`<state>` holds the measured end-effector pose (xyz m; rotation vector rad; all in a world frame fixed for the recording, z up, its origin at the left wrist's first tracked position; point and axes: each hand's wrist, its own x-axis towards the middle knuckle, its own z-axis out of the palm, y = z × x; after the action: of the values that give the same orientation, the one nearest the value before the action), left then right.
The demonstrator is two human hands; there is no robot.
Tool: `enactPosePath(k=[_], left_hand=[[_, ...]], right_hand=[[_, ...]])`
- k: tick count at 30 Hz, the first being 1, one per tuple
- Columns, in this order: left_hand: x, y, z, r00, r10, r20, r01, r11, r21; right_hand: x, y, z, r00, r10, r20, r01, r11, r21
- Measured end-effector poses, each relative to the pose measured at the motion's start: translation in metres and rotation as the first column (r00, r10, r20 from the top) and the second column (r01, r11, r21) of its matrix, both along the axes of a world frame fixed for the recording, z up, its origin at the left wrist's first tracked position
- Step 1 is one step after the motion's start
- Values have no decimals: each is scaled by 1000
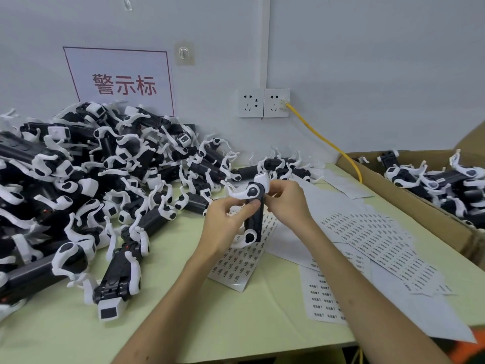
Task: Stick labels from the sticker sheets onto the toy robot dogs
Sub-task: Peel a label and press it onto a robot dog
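Head view shows left hand (225, 219) and right hand (286, 203), fingers curled round one black-and-white plastic toy robot dog (256, 214) at centre above white printed sticker sheets (367, 237); whether it bears a label is unclear, the large left-hand dog pile (78, 179) probably awaits labelling, the right-hand brown cardboard box (393, 190) holds others, and nothing obstructs.

Glossy plastic toy dog (254, 206), matt paper sticker sheets (378, 240).

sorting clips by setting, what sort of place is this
Likely a toy factory labelling bench: a heap of toy robot dogs on the table, a cardboard box holding more, sticker sheets spread out, and one dog held in the left hand and right hand.
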<state>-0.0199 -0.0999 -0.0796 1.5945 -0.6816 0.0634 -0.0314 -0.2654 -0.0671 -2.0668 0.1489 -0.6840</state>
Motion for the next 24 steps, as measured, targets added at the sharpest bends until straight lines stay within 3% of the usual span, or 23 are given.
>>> enactPosePath(k=[7,11,17,19,22,24], left_hand=[[5,0,-2,1000,11,-22,-12,999,-47],[9,3,0,996,10,-86,-23,988,-156],[12,8,8,895,-185,-405,-48,864,-501],[15,11,7,855,-240,-460,-71,824,-562],[17,12,6,800,-314,-511,-126,745,-655],[19,13,4,777,-363,-514,-148,687,-711]], right_hand=[[0,-2,-2,981,-127,149,137,989,-58],[1,-5,0,972,-171,163,156,982,102],[-2,2,5,985,-71,159,13,941,338],[-4,4,8,983,62,171,-143,844,516],[-6,7,11,918,316,239,-377,511,773],[-9,9,11,835,455,308,-477,322,818]])
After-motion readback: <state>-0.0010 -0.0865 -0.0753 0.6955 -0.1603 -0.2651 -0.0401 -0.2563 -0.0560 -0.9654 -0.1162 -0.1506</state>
